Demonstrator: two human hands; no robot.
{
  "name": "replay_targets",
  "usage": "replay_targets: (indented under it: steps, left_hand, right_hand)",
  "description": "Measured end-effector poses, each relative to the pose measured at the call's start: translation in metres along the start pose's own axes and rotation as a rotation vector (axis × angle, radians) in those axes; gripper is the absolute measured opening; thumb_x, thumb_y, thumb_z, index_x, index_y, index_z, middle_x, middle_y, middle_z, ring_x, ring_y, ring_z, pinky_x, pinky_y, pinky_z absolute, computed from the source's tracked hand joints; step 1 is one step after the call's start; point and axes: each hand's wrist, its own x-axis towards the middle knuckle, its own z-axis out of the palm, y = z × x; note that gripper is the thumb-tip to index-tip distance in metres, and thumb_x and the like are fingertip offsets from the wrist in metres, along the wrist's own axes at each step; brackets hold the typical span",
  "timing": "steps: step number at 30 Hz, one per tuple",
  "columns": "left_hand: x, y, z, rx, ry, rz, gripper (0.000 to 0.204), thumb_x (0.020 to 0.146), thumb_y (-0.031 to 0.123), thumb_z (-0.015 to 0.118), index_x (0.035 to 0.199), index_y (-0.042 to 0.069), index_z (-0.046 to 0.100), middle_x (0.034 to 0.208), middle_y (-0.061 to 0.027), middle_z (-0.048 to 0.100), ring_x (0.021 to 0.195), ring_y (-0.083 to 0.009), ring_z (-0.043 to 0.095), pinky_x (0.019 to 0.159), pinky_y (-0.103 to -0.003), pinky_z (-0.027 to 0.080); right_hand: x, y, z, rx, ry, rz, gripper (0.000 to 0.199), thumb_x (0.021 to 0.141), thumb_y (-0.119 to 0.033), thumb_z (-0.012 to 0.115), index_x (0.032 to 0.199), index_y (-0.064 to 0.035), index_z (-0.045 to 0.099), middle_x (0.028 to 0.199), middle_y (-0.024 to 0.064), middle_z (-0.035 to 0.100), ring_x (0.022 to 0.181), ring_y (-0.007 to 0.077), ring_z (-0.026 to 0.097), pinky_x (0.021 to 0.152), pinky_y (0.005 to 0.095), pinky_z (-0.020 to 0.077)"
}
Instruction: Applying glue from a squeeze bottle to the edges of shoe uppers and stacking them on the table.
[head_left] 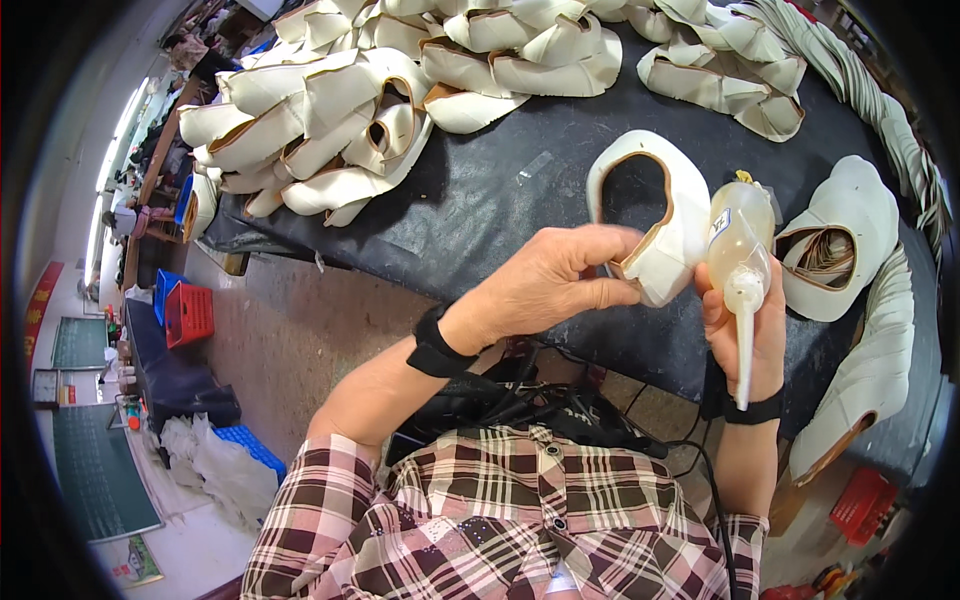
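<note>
My left hand pinches the near edge of a white shoe upper, a curved piece with a tan inner lining and a wide opening. In my right hand is a translucent squeeze bottle with a long pale nozzle pointing back toward me. Its fingers wrap round the bottle, which lies close beside the upper. To the right of the bottle rests a nested stack of white shoe uppers. Whether the right fingertips also touch the held upper is hard to make out.
Piles of white uppers cover the far left and back of the dark table. A long nested row of uppers curves along the right edge. Red basket and blue crate stand at left; black cables hang near my right arm.
</note>
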Motion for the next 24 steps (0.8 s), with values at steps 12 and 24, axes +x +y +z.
replay_targets:
  steps: [12, 24]
  left_hand:
    - [0.001, 0.012, 0.03, -0.666, 0.182, -0.229, 0.018, 0.072, 0.004, 0.063, 0.089, 0.002, 0.061, 0.072, 0.0035, 0.055, 0.064, -0.0014, 0.046, 0.057, -0.015, 0.037]
    - [0.006, 0.004, 0.028, -0.699, 0.154, -0.254, 0.02, 0.071, 0.001, 0.063, 0.091, 0.0, 0.06, 0.076, -0.0004, 0.059, 0.067, -0.0031, 0.05, 0.058, -0.016, 0.039]
  right_hand:
    - [0.0, -0.039, 0.031, -0.475, -0.045, -0.964, 0.038, 0.081, -0.024, 0.051, 0.111, -0.0013, 0.044, 0.104, 0.011, 0.052, 0.092, 0.0222, 0.055, 0.072, 0.0328, 0.0497]
    - [0.014, -0.026, 0.039, -0.514, -0.014, -0.943, 0.034, 0.079, -0.02, 0.056, 0.106, -0.0019, 0.047, 0.097, 0.0064, 0.054, 0.087, 0.0161, 0.056, 0.073, 0.0291, 0.0475]
